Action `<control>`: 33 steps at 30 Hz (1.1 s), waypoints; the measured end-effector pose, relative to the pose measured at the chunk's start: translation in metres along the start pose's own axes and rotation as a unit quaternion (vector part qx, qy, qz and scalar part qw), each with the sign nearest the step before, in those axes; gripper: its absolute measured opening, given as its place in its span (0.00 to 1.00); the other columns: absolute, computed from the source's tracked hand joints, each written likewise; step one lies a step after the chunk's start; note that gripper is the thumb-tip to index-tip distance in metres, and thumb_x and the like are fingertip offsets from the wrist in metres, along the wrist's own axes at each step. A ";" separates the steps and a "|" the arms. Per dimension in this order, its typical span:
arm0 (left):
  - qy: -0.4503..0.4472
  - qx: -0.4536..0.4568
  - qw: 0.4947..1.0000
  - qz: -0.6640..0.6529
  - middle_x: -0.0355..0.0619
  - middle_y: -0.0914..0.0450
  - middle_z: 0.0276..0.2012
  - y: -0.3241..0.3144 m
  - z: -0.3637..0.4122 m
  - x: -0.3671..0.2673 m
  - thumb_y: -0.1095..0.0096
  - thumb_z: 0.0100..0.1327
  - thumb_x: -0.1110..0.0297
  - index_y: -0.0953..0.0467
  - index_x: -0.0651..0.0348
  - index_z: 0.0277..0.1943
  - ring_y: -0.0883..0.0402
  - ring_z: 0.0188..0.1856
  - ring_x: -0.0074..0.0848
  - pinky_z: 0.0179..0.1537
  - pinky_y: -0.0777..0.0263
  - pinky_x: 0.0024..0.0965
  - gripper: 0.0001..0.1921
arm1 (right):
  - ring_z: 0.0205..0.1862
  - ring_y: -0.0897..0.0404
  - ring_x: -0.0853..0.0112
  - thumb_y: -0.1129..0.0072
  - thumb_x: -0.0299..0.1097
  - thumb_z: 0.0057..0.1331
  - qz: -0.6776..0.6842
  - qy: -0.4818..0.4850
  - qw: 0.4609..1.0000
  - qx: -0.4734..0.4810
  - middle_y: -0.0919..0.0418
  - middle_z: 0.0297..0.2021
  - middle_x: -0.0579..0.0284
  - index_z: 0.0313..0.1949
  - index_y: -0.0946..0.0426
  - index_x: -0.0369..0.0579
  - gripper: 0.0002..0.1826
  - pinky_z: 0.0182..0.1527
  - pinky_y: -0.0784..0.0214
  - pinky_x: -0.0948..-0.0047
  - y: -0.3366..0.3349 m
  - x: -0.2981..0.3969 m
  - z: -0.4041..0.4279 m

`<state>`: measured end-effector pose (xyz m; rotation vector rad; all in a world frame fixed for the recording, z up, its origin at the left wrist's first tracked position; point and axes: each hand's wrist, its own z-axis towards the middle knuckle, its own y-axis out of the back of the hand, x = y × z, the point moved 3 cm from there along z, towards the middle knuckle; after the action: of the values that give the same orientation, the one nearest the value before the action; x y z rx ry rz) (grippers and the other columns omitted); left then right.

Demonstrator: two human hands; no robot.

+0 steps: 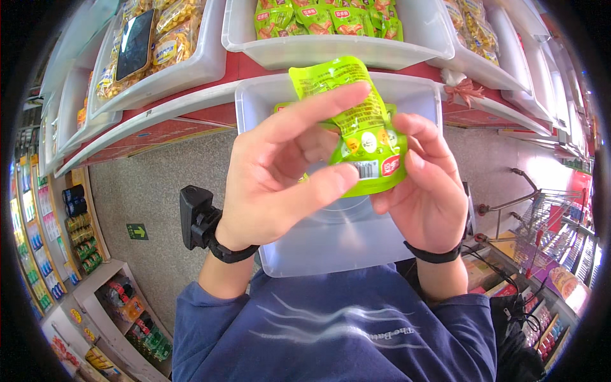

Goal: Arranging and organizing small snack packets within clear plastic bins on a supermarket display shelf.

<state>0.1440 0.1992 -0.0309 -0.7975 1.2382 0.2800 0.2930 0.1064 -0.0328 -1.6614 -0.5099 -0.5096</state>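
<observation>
A small bright green snack packet (355, 112), printed side with a barcode facing up, is held between my hands over a translucent plastic bin (305, 255). My left hand (281, 176) is around its left side, with the index finger across the upper part and the thumb over the lower left corner. My right hand (427, 186) pinches the packet's lower right edge. Inside the far end of the bin, parts of more green packets show behind the held one, mostly hidden by my hands. Both wrists wear black straps; a black device sits on the left one.
Beyond the bin, a shelf edge (191, 107) carries a white bin (334, 52) full of green packets (312, 21). A phone (136, 45) lies on bagged yellow snacks (174, 45) at left. At right stands a metal shopping cart (549, 215). Stocked shelves line both sides.
</observation>
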 end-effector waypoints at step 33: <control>0.176 -0.060 0.942 0.279 0.34 0.30 0.12 0.016 -0.005 0.016 0.32 0.62 0.63 0.16 0.62 0.40 0.37 0.16 0.10 0.18 0.48 0.23 0.11 | 0.42 0.21 0.74 0.35 0.22 0.62 -0.307 0.041 0.949 -0.050 0.26 0.45 0.57 0.64 0.37 0.39 0.32 0.41 0.23 0.76 0.013 -0.004 0.012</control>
<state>0.1360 0.2039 -0.0523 -0.5972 1.7931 0.7013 0.2980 0.1163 -0.0475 -1.5513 -0.9611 -1.0694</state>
